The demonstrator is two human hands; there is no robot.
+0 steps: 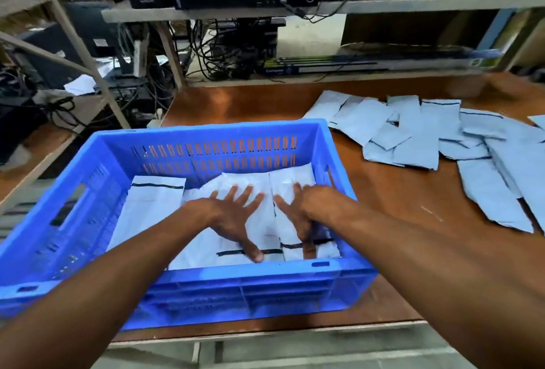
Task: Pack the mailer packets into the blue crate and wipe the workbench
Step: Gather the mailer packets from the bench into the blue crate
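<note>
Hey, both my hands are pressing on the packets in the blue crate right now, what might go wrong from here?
1. The blue crate seems to overhang the left edge of the workbench. With the left hand and right hand pressing on the packed packets, it might tip.
2. The loose packets lie overlapped, some running out of view on the right. Wiping before packing them may sweep them off.
</note>
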